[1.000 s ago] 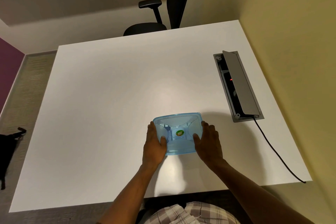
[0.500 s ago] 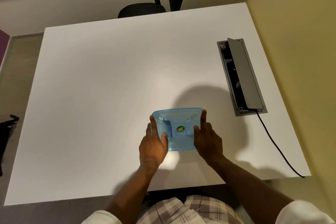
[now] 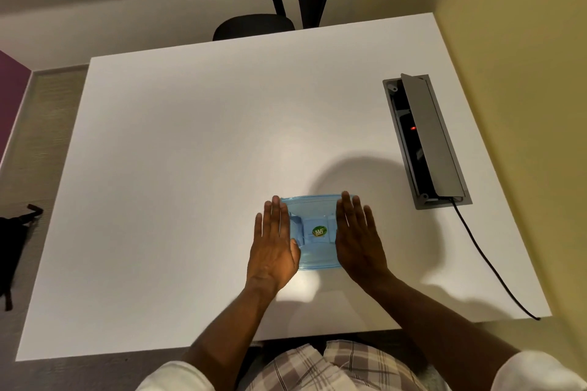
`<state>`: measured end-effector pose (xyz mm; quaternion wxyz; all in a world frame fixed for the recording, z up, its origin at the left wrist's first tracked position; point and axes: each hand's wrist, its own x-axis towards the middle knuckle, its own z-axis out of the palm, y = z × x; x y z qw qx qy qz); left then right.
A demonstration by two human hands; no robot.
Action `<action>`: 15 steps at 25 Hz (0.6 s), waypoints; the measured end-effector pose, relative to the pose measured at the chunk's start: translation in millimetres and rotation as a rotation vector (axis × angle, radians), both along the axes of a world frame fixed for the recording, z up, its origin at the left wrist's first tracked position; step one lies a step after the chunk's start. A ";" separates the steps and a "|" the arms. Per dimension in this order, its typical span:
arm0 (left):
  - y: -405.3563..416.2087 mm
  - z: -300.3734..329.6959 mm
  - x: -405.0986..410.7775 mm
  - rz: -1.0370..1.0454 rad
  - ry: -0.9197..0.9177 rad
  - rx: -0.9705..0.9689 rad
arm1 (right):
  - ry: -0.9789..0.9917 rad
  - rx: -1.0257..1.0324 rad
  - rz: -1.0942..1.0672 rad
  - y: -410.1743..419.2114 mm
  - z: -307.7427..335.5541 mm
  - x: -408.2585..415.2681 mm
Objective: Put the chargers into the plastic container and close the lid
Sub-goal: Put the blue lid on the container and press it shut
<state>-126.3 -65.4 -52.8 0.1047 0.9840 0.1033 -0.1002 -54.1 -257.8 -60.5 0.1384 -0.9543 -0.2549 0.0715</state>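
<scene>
Translucent blue rectangular plastic container (image 3: 313, 233)

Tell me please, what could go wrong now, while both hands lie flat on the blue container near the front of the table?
1. The left hand and right hand cover the sides of the blue lid, so an unlatched edge beneath them could go unnoticed.
2. The container sits close to the table's front edge; a sliding push might move it toward the person.
3. The black cable trails nearby on the right and could be snagged.
</scene>
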 end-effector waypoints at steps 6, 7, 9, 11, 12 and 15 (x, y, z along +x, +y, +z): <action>3.1 -9.6 3.8 -0.008 0.001 -0.083 | 0.060 0.093 -0.114 14.1 -8.4 -5.4; 3.7 -10.8 4.0 0.001 0.011 -0.102 | 0.067 0.101 -0.115 14.3 -9.0 -5.1; 4.7 -12.9 2.7 -0.007 0.001 -0.106 | 0.052 0.103 -0.105 14.9 -9.2 -5.4; 5.2 -12.8 2.1 -0.025 -0.018 -0.095 | 0.057 0.087 -0.098 14.4 -10.7 -4.6; 5.8 -13.0 1.8 -0.029 -0.009 -0.097 | 0.067 0.072 -0.093 15.1 -10.4 -5.4; 4.8 -7.1 2.3 -0.043 0.011 -0.097 | 0.079 0.046 -0.098 12.5 -8.5 -6.1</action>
